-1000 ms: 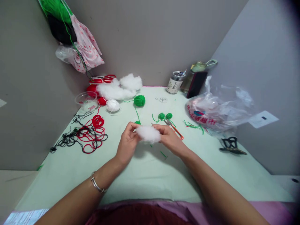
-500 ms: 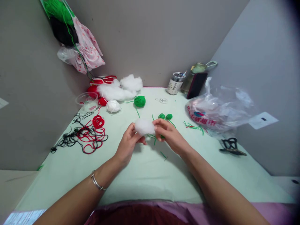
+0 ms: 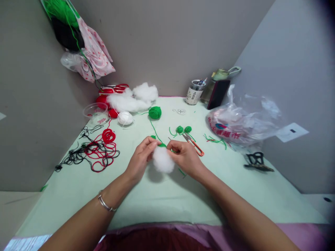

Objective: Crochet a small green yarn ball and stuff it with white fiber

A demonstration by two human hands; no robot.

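Note:
A white tuft of stuffing (image 3: 163,160) hangs between my two hands above the pale green table (image 3: 162,198). My left hand (image 3: 140,160) pinches its upper left side, fingers closed, with a small green crocheted piece (image 3: 162,145) at the fingertips. My right hand (image 3: 184,157) pinches the upper right side, fingers closed. A green strand runs from the hands back to a green yarn ball (image 3: 155,112). Orange-handled snips (image 3: 193,144) lie just right of my right hand.
Red and black yarn tangles (image 3: 96,150) lie at the left. White stuffing (image 3: 133,99), a white ball (image 3: 125,118) and a clear bowl (image 3: 95,112) sit at the back left. Two green crocheted balls (image 3: 183,129), a plastic bag (image 3: 240,122), a jar (image 3: 193,92) and black scissors (image 3: 258,162) are to the right.
The stuffing has dropped lower and nearer to me, now hanging below my fingertips. Both hands came down with it, and the snips show again beside my right hand.

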